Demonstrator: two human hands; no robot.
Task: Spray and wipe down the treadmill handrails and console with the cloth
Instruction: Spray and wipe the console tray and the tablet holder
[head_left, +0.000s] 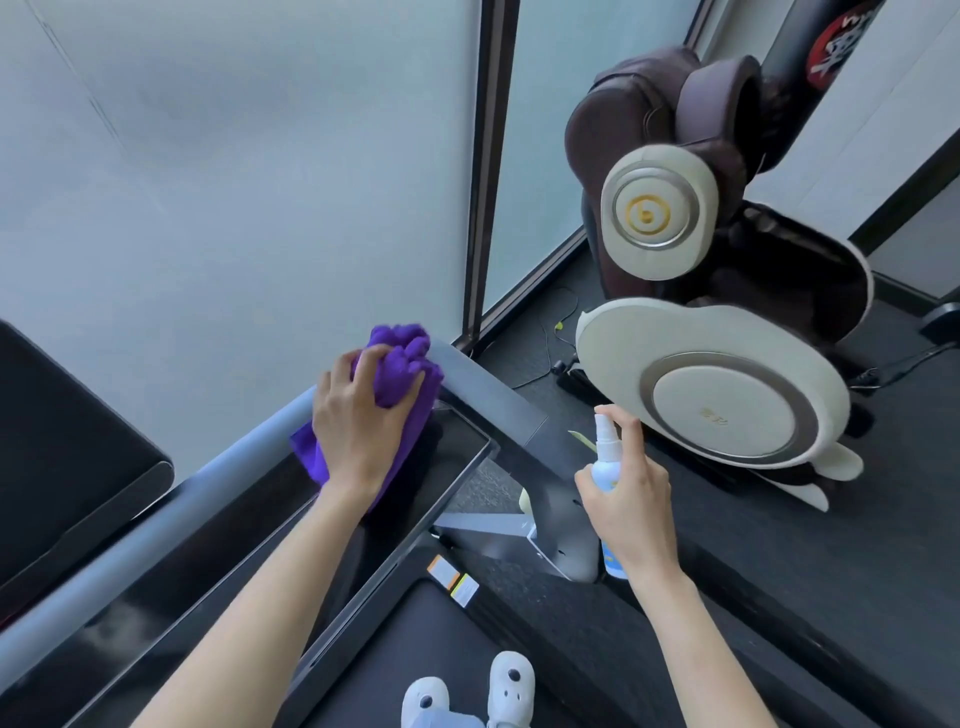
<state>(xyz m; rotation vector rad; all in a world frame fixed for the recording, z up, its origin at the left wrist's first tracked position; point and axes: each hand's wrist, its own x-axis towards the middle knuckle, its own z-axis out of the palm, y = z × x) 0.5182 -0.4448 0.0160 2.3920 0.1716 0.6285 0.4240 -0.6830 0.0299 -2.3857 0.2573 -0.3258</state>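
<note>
White shoes (470, 696) stand below; left hand (358, 421) grips purple cloth (400, 364), seemingly on console (462, 447); right hand (631, 512) clasps spray bottle (609, 457).

A brown padded massage chair (675, 156) with cream round side panels stands at the right. Left of it runs a dark window frame post (488, 171) between frosted glass panes (234, 171); black cables (550, 332) lie at its foot.

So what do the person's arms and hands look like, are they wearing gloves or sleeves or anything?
No gloves. Both hands, the left hand and the right hand, are bare, and so are both forearms as far as the picture shows: no sleeves, watch, bracelets or rings that I can see. The only clothing in view is a pair of white clog shoes on the feet.
</note>
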